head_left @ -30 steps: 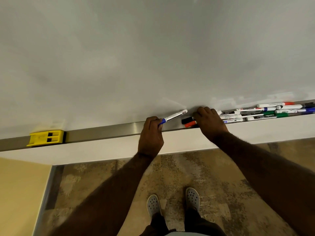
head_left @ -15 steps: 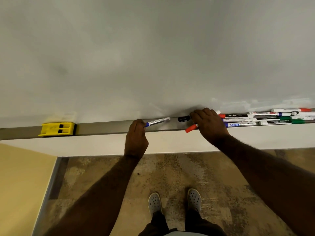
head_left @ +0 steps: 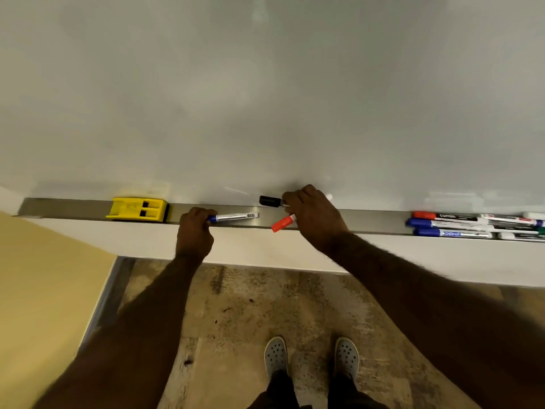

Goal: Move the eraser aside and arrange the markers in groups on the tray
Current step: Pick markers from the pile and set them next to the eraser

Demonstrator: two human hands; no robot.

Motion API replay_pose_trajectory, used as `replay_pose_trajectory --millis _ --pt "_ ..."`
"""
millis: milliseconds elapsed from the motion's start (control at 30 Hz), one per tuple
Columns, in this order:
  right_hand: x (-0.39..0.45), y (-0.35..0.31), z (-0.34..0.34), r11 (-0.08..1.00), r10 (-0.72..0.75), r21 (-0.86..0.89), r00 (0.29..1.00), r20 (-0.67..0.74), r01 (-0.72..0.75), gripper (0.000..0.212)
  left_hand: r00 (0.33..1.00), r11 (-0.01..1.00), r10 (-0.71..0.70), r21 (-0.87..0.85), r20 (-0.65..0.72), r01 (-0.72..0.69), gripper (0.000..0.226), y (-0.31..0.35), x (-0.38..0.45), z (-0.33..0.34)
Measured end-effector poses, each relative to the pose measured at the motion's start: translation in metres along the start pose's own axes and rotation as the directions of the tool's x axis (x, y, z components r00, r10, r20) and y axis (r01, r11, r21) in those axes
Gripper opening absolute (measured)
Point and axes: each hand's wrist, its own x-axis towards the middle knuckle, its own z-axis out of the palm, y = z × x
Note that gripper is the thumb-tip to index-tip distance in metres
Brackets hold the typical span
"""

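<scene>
Fists over tray (head_left: 73,206): left hand (head_left: 193,233) gripping blue marker (head_left: 233,216), right hand (head_left: 314,215) two markers.

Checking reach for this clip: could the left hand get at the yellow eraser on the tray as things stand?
Probably yes. The yellow eraser sits on the tray just to the left of the left hand, with bare tray between them. But that hand is closed on the blue marker, so it would likely have to set it down first.

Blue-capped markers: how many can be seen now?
3: one in the left hand on the tray, blue-capped marker; two at the right pile. Others may be hidden.
</scene>
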Motion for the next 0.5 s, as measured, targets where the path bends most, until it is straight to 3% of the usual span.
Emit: replay_pose_trajectory --millis 233,500 --pt "0.05 -0.056 0.042 0.992 0.088 0.077 0.984 0.155 -0.101 0.03 0.996 0.997 0.039 0.062 0.082 -0.044 0.034 -0.034 0.009 -0.011" --pt "0.087 -0.101 0.093 0.989 0.131 0.032 0.963 0.236 -0.143 0.026 1.0 0.999 -0.001 -0.033 0.018 0.001 0.024 -0.051 0.008 -0.017"
